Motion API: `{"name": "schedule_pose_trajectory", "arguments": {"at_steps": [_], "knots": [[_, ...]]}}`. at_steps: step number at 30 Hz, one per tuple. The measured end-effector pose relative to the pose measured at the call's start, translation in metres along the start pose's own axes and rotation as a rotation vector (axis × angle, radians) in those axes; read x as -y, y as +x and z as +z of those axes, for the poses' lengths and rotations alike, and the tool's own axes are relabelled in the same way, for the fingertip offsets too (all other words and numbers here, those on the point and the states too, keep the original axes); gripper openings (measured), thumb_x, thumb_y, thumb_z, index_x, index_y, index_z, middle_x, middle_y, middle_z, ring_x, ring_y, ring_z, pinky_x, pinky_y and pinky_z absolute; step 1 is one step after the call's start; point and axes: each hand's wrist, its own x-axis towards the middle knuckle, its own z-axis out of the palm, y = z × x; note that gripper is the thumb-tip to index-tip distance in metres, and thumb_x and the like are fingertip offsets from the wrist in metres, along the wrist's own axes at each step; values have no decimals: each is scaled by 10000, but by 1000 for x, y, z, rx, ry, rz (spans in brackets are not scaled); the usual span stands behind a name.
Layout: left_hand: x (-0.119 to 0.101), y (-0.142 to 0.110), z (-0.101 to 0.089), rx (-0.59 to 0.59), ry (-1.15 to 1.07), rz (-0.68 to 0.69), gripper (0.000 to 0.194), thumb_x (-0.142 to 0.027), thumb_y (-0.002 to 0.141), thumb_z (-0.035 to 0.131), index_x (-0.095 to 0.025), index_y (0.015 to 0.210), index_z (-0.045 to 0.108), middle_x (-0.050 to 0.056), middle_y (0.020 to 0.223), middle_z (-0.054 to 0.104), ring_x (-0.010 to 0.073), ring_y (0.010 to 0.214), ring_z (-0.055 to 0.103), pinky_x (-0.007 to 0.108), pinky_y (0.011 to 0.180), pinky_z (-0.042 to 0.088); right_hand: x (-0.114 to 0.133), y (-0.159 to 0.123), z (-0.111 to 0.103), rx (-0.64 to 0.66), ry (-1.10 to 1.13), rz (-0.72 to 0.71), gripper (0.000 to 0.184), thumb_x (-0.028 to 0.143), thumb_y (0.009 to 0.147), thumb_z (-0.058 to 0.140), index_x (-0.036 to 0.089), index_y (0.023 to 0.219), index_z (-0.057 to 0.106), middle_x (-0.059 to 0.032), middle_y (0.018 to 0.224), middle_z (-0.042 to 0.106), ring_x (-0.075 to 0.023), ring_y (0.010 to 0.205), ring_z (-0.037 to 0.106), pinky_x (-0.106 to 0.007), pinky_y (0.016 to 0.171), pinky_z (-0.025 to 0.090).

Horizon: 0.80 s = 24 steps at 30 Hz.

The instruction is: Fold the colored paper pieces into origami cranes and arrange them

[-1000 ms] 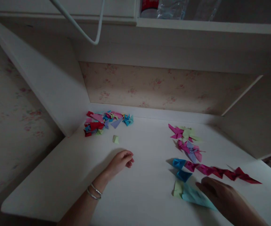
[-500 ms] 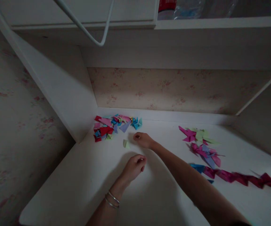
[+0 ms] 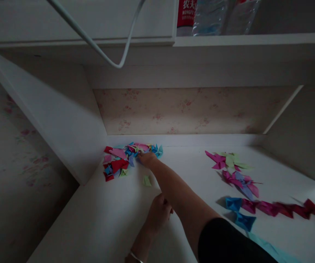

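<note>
My right hand (image 3: 147, 159) reaches across to the back left of the white desk (image 3: 119, 219) and rests on a pile of small folded paper pieces (image 3: 121, 160) in red, pink, blue, purple and green. Its fingers are curled onto the pile; what they grip is hidden. My left hand (image 3: 158, 213) lies on the desk under the right forearm, loosely closed with a bracelet at the wrist. A lone green folded piece (image 3: 146, 180) lies between the hands.
On the right lie joined folded pieces: a pink and green cluster (image 3: 224, 160), a pink and purple one (image 3: 242, 182), and a blue-to-red chain (image 3: 277, 209). A light blue sheet (image 3: 269, 250) sits near the front. Bottles (image 3: 201, 16) stand on the shelf above.
My right hand has moved from the right side of the desk across to the left pile, passing the lone green piece. My left hand has stayed put; the view has shifted.
</note>
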Motion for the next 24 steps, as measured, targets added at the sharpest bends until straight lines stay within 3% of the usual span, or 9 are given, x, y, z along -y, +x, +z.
{"name": "schedule_pose_trajectory", "arguments": {"at_steps": [7,17,24], "knots": [[0,0,1,19,-39,32,172,-282,753,465,-184,612,482,-32,489,445,96,423,370,230,435,261,4,8,5,71,-87,-1,390,308,906,554,181,1268,481,-94,1270,511,-229,1057,565,-445,863,502],[9,3,2,40,-25,44,139,-273,797,446,-175,736,524,-47,556,472,75,434,399,188,427,298,-21,-10,3,117,-109,-25,390,303,903,559,178,1263,479,-91,1236,528,-218,1022,578,-423,831,517],[2,1,1,37,-30,-12,189,-337,814,472,-169,767,545,-46,573,484,74,437,404,184,418,300,-27,-13,1,191,-126,-54,358,306,893,572,167,1218,516,-92,1240,528,-217,1018,579,-423,833,514]]}}
